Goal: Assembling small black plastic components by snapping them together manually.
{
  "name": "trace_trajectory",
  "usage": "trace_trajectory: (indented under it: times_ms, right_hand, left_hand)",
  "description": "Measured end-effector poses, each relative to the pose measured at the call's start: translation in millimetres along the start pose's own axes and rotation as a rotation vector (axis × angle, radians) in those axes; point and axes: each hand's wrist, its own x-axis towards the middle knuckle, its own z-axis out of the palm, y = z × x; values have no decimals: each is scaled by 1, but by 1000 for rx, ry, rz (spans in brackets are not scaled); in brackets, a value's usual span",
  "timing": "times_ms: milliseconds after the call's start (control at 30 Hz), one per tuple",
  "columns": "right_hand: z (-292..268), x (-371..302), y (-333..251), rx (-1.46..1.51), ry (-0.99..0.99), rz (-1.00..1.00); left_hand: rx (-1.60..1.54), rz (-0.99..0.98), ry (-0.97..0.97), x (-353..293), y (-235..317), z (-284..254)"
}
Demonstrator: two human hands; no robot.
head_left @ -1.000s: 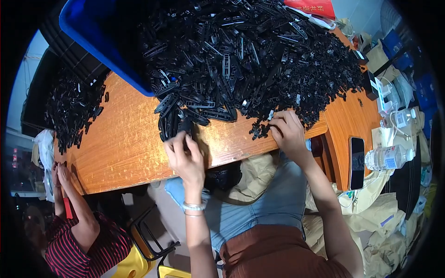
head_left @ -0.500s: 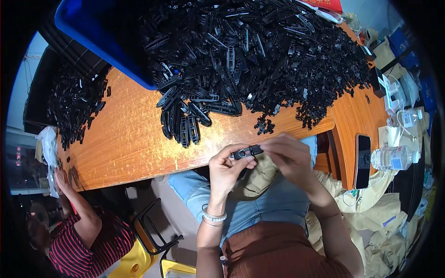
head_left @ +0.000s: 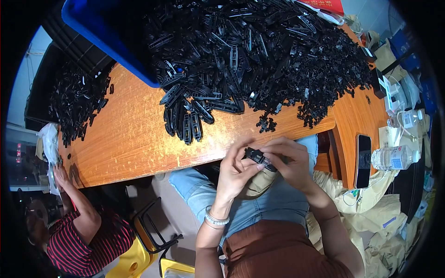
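Between my two hands, over my lap by the table's near edge, is a small black plastic part. My left hand is closed on it, thumb below and fingers behind. My right hand pinches its right end with thumb and fingertips. Whether it is one part or two joined together, I cannot tell. Ahead on the table lies a large heap of long black plastic pieces, a few of them spread at its near edge. A pile of much smaller black clips adjoins it on the right.
A blue bin tilts over the heap at the back left. Another black pile lies at the table's far left, where a co-worker sits. At right are a phone, a water bottle and crumpled brown paper.
The black part has turned in my hands and shifted slightly right and down. My right fingers, blurred before, now pinch its right end.
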Motion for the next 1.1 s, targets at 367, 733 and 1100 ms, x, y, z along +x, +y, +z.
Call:
trace_trajectory:
  times_ms: [367,733,1100]
  right_hand:
    - [-7,-7,4,-369,-64,-257]
    - [1,-29,17,109,-204,404]
    - [-29,36,64,-736,140,-233]
  left_hand:
    - [78,-78,49,-2,3,-3]
    - [345,-55,-9,-7,8,-19]
    - [1718,662,198,94,24,-47]
